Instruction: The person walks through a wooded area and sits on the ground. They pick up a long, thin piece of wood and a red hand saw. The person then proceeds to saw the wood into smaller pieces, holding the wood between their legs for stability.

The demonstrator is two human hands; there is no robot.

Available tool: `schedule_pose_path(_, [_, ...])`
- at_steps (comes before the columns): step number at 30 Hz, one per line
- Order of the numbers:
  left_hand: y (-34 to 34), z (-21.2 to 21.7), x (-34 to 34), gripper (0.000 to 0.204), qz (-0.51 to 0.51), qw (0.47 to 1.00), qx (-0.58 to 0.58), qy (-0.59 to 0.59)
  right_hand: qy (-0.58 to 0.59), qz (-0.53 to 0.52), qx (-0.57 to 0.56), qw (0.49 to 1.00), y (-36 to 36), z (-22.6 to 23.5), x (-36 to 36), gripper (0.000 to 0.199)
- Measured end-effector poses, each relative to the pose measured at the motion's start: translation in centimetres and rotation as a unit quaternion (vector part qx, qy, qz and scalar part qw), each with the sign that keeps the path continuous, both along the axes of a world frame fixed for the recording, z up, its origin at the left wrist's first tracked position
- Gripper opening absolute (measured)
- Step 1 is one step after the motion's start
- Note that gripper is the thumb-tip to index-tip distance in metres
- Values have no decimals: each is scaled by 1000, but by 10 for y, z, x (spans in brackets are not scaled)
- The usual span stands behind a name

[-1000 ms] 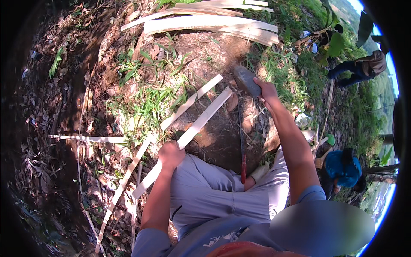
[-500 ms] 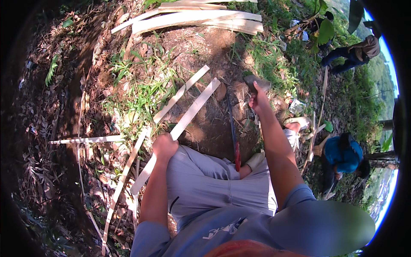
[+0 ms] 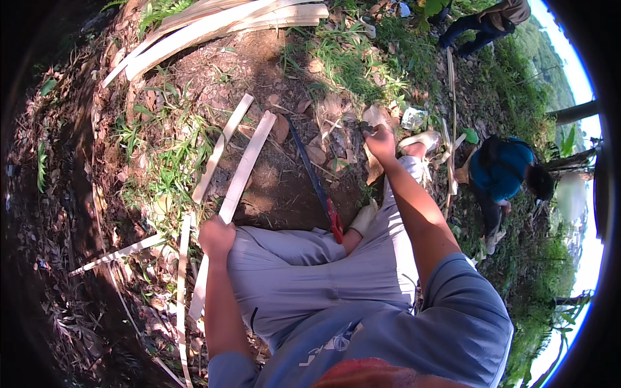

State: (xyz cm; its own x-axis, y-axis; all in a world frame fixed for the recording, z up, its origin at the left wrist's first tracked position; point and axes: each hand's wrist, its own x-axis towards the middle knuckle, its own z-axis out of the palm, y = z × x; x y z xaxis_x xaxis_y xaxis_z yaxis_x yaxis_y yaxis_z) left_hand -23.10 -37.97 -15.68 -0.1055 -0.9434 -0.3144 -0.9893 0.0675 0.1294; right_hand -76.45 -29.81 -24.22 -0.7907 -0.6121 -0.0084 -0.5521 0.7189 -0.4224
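Note:
My left hand (image 3: 217, 237) is closed around a long, pale wooden slat (image 3: 249, 165) beside my left thigh. The slat slants away from me, its lower part passing behind my forearm. Out to the right, my right hand (image 3: 381, 143) is closed on a dark grey flat piece (image 3: 367, 127), only a small end of which shows. A second pale slat (image 3: 222, 149) lies on the ground just left of the held one. Between my legs rests a long narrow dark blade (image 3: 311, 168) with a red handle (image 3: 335, 223).
A stack of long pale slats (image 3: 194, 35) lies at the far left. Another slat (image 3: 183, 284) lies left of my arm. White crumpled plastic (image 3: 414, 118) is near my right foot. A person in teal (image 3: 504, 169) bends over at right; another person (image 3: 479, 35) stands far right.
My right hand has drawn nearer to my right foot, and the flat piece has turned so less of it shows. My left hand still grips the slat. The view has shifted rightward.

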Motion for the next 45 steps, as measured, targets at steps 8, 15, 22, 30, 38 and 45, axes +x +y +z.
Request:
schedule_pose_path(8, [-1,-1,-7,28,-7,1000,-7,-11,63,131,141,979,42,-48,-111,110])
schedule_pose_path(15, [-6,-13,-7,30,0,1000,-19,13,144,158,166,963,0,-81,-89,127])
schedule_pose_path(22, [-5,-9,-11,28,16,999,-16,30,128,167,121,970,-6,-74,-111,109])
schedule_pose_path(30, [-9,-9,-15,29,9,999,-17,26,174,195,-21,965,8,-106,-137,79])
schedule_pose_path(38, [-8,-5,-11,32,20,1000,12,-1,-54,87,-79,992,28,-46,-139,66])
schedule_pose_path(45, [1,-10,-7,36,20,999,2,-27,-453,15,-187,872,43,52,17,25])
